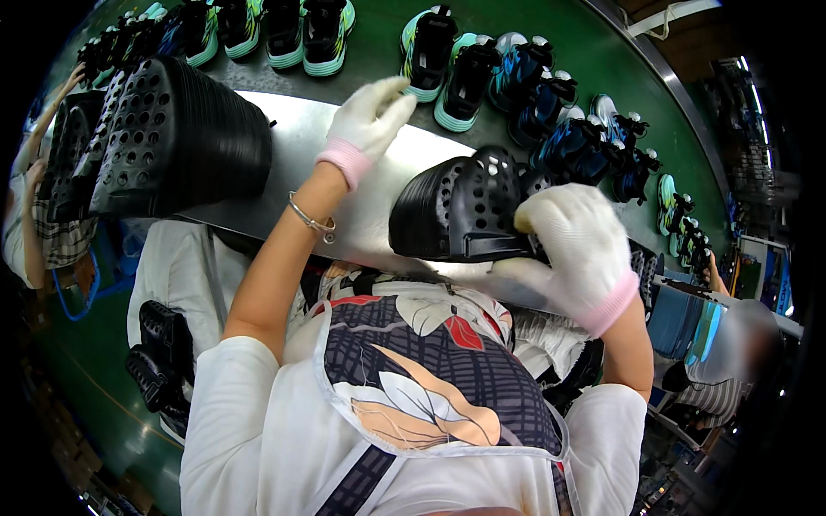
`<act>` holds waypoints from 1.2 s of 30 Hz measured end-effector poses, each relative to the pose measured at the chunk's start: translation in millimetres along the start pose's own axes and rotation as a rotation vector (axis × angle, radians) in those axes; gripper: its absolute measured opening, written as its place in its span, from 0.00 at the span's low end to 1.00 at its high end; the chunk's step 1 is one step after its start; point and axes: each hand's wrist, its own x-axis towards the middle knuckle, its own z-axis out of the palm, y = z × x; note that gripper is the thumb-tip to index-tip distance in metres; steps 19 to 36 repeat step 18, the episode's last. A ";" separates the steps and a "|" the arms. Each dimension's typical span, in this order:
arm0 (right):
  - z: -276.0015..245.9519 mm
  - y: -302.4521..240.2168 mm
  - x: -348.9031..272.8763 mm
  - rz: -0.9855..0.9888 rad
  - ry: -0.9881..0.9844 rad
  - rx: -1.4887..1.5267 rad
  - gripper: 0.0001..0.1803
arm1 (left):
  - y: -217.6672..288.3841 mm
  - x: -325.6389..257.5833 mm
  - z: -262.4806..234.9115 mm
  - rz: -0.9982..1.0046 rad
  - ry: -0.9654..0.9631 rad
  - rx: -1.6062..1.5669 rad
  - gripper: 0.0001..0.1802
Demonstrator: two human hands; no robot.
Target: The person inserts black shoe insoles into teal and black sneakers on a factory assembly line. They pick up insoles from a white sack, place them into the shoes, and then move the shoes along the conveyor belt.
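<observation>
My left hand (pixel 368 119), in a white glove with a pink cuff, is raised over the steel ledge. Its thumb and fingers are apart with nothing visible between them, and the fingertips come close to a black sneaker (pixel 429 47) with a mint sole. Whether they touch it I cannot tell. In its white glove, my right hand (pixel 575 245) closes round the right end of a black perforated plastic shoe insert (pixel 486 211). That insert lies at a small stack of nested inserts (pixel 422 211) on the ledge. The gripped end is partly hidden by the glove.
A tall stack of nested black inserts (pixel 198 138) stands on the ledge (pixel 301 129) at left. Sneakers line the green conveyor belt (pixel 379 43), including dark blue ones (pixel 581 142) at right. Other people sit at both sides; blue sheets (pixel 680 322) are stacked at right.
</observation>
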 end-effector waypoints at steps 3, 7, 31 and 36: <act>-10.3 -2.0 17.3 -0.053 0.160 -0.034 0.22 | 31.1 -2.7 5.9 -0.143 -0.102 -0.527 0.29; 4.6 5.2 48.5 -0.126 0.253 -0.002 0.22 | 56.9 -5.0 10.0 -0.285 -0.508 -1.141 0.30; 42.9 16.7 117.9 0.476 -0.185 0.346 0.32 | 9.5 24.7 2.8 -0.115 0.032 -0.860 0.18; 42.9 16.7 117.9 0.476 -0.185 0.346 0.32 | 9.5 24.7 2.8 -0.115 0.032 -0.860 0.18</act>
